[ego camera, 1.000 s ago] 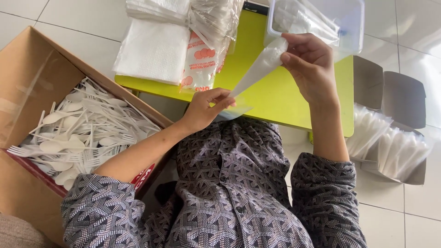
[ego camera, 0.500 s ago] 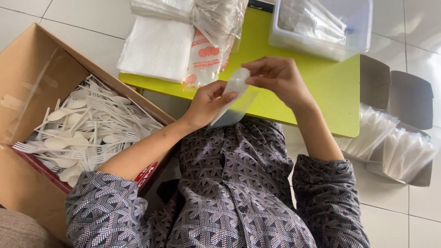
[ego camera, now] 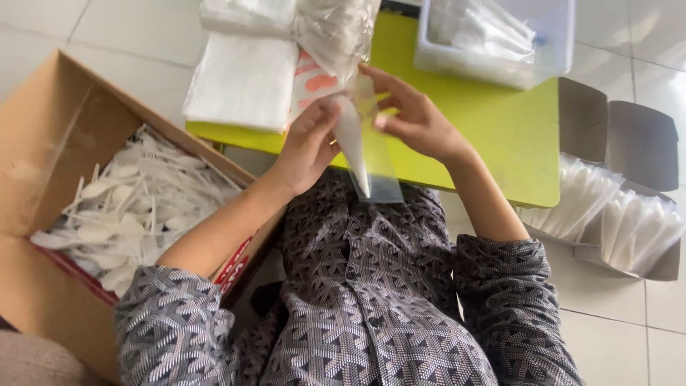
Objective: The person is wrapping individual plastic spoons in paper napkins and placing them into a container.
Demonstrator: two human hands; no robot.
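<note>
My left hand (ego camera: 309, 141) and my right hand (ego camera: 413, 118) meet in front of my chest, both gripping a narrow clear plastic sleeve (ego camera: 377, 166). A white folded napkin or utensil (ego camera: 351, 137) stands inside the sleeve, its tip pointing down. The sleeve hangs over the near edge of the small yellow-green table (ego camera: 493, 136). My patterned sleeves fill the bottom of the view.
A cardboard box (ego camera: 50, 143) at my left holds several white plastic spoons and forks (ego camera: 132, 207). White napkin stacks (ego camera: 239, 78) and a clear bag (ego camera: 336, 32) lie on the table, with a clear tub (ego camera: 554, 43) behind. Packed sleeves fill a box (ego camera: 614, 221) at right.
My right hand came down from the clear tub with the sleeve and joined my left hand. Both hands now hold the sleeve with the white item inside it.
</note>
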